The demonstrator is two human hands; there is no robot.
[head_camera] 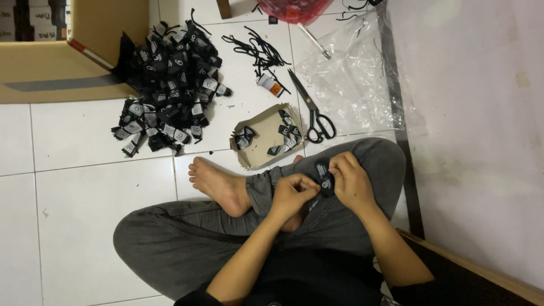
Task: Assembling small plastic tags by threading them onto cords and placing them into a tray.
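Note:
I sit cross-legged on a white tiled floor. My left hand (pixel 293 194) and my right hand (pixel 352 181) meet over my knee, both pinching a small black tag (pixel 323 177) with a pale round mark. My left fingers hold its left edge; my right fingers fold over its top and right side. Just ahead of my hands lies a shallow cardboard tray (pixel 258 153) with several black tags in it. My bare foot (pixel 218 182) rests beside the tray.
A big heap of black tags (pixel 167 85) lies at the mouth of a cardboard box (pixel 56 68). Black scissors (pixel 313 110), loose black cords (pixel 255 51), a small tube (pixel 269 85), clear plastic sheet (pixel 354 79) and a red bag (pixel 292 8) lie ahead. A wall (pixel 481 113) rises at right.

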